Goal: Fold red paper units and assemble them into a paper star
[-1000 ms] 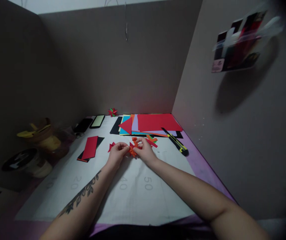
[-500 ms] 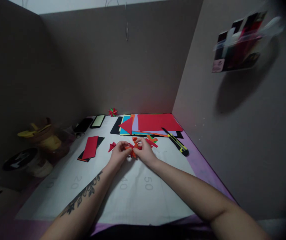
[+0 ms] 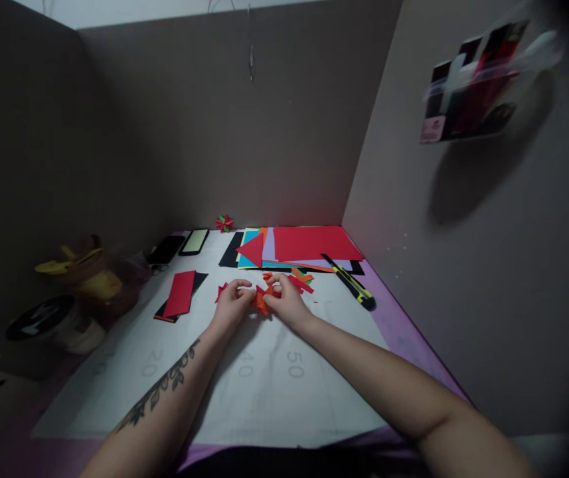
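Note:
Over the middle of the white sheet, an orange and red folded paper piece (image 3: 261,303) sits between my two hands. My right hand (image 3: 285,300) pinches its right side between thumb and fingers. My left hand (image 3: 235,299) is curled at the left side, with its thumb and fingertips close together at the paper's edge. Partly hidden behind my left hand is a small red folded paper piece (image 3: 221,290). Just beyond my right hand lie red, orange and green paper strips (image 3: 304,279).
A yellow-black utility knife (image 3: 356,287) lies at the right, beside stacked coloured sheets (image 3: 314,244). Red and black paper rectangles (image 3: 180,293) lie left. At the back are a phone (image 3: 194,241) and a red-green paper star (image 3: 224,223). Tubs and a pot (image 3: 85,272) stand far left.
My left hand has shifted slightly left, away from the middle of the folded paper, and more of the orange paper shows. The right hand stays nearly in place.

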`<move>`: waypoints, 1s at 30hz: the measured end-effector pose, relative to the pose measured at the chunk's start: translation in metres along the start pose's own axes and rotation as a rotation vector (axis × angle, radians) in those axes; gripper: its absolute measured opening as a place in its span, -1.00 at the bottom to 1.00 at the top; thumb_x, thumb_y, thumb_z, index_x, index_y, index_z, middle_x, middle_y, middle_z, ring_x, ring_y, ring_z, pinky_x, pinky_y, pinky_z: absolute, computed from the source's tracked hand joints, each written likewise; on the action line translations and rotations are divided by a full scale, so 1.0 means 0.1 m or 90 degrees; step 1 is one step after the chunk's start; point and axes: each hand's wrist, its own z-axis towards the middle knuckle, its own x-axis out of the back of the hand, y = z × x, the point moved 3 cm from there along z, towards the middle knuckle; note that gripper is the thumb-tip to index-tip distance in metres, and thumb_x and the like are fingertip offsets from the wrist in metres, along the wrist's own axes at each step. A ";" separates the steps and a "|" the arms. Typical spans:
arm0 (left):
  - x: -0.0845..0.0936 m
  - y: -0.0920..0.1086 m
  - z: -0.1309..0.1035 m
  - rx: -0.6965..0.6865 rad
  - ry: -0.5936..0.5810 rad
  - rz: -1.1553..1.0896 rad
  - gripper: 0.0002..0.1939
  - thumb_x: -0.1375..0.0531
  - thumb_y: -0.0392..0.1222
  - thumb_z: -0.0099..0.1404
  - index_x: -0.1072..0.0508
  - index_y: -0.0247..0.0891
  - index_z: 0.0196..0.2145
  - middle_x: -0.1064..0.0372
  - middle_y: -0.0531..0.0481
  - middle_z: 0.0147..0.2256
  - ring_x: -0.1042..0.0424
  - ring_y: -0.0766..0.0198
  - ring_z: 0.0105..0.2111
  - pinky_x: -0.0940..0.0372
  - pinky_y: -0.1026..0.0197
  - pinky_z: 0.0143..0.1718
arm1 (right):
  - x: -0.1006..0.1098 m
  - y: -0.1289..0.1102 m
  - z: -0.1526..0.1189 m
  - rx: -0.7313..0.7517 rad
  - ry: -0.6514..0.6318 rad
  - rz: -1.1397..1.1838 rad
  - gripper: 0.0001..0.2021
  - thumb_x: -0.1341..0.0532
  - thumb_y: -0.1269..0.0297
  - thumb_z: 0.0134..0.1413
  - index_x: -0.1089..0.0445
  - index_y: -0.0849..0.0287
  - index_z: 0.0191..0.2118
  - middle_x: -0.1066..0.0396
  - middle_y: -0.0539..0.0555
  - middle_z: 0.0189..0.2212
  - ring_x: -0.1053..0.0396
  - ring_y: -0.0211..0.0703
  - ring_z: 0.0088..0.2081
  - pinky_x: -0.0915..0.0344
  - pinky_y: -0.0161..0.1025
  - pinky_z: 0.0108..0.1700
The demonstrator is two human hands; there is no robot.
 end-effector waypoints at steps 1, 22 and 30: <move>0.01 0.00 0.00 -0.001 0.004 0.004 -0.66 -0.25 -0.13 0.01 -0.28 -0.28 -0.26 -0.28 0.16 -0.63 -0.29 0.40 -0.65 -0.16 0.37 -0.60 | 0.00 0.00 0.00 -0.003 0.002 0.006 -0.72 -0.16 0.39 -0.17 -0.14 0.11 -0.24 -0.22 -0.15 -0.56 -0.23 -0.33 -0.61 -0.14 -0.40 -0.58; 0.04 -0.08 0.02 0.015 0.064 0.042 -0.60 -0.35 -0.07 -0.11 -0.43 -0.35 -0.33 -0.44 -0.04 -0.51 -0.42 0.29 -0.52 -0.27 0.30 -0.49 | 0.03 0.06 0.04 -0.037 0.041 0.099 -0.77 -0.20 0.31 -0.13 -0.15 0.10 -0.30 -0.24 -0.17 -0.67 -0.22 -0.32 -0.68 -0.11 -0.41 -0.62; 0.04 -0.04 0.00 -0.010 0.077 0.102 -0.71 -0.31 -0.06 -0.05 -0.37 -0.32 -0.45 -0.32 0.08 -0.65 -0.28 0.41 -0.66 -0.09 0.40 -0.63 | 0.03 0.00 0.03 -0.042 0.057 0.088 -0.76 -0.21 0.30 -0.13 -0.14 0.11 -0.30 -0.27 -0.18 -0.69 -0.25 -0.30 -0.69 -0.12 -0.41 -0.63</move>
